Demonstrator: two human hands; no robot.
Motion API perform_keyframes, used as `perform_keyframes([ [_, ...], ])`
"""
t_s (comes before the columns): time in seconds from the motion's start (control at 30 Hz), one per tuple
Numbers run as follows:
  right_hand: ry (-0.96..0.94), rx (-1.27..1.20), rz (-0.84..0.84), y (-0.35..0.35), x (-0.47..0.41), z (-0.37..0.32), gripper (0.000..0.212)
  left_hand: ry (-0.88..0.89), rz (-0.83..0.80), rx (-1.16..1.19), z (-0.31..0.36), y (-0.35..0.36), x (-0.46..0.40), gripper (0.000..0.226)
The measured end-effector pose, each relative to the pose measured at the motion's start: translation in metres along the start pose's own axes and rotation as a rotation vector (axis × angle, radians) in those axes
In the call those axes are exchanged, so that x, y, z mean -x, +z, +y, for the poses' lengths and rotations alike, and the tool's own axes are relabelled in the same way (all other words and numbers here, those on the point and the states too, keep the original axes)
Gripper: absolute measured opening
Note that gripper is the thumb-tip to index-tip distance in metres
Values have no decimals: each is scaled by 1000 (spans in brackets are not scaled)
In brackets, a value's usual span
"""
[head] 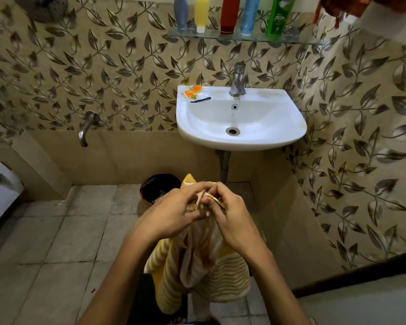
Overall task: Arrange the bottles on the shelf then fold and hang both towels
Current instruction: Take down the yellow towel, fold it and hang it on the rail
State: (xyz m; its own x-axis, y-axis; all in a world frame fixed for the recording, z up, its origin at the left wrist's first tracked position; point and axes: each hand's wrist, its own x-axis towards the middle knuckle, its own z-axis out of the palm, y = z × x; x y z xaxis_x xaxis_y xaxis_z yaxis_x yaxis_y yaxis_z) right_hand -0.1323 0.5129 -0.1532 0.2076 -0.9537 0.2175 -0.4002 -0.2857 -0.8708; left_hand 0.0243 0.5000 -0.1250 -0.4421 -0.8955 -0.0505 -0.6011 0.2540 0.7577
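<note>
Towel (197,266), yellow with white stripes, hangs bunched in front of us over the floor (56,242), its top edge gathered up between both our hands. Our left hand (171,212) curls round the upper corner and pinches the cloth, with a small yellow tip of towel poking up above the fingers. Our right hand (230,214) meets it fingertip to fingertip and pinches the same edge just beside it, so the two hands touch or nearly touch. Below them the towel falls in loose folds, wider at the bottom than at the top.

Five bottles stand upright in a row on the glass shelf (298,41) high on the wall: a grey bottle (181,12), a yellow bottle (201,14), a red bottle (230,15), a blue bottle (250,15) and a green bottle (280,17). Their tops run out of view. At the top right corner we see a dark orange cloth (338,10) hanging; we cannot tell what holds it.

Under the shelf a white sink (279,127) juts from the leaf-patterned wall, with a steel tap (237,79) at its back. An orange sachet (192,91) and a small dark strip (201,100) lie on the sink's left rim. A second tap (86,127) sticks out of the wall to the left. A dark bucket (155,186) sits on the floor just beyond our left hand.
</note>
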Motion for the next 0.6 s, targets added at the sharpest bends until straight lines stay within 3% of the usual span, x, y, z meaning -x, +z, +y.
perform_keyframes([
  [0.1,8,-82,14,0,0,-2,16,19,72,-111,-4,0,-3,13],
  [0.23,-30,-19,62,-1,1,3,12,38,192,-143,-4,-2,0,27],
  [0.4,-12,88,128,-4,8,17,23,148,317,-89,6,-8,5,18],
  [0.6,224,321,165,-6,14,43,18,166,515,12,17,-13,11,17],
])
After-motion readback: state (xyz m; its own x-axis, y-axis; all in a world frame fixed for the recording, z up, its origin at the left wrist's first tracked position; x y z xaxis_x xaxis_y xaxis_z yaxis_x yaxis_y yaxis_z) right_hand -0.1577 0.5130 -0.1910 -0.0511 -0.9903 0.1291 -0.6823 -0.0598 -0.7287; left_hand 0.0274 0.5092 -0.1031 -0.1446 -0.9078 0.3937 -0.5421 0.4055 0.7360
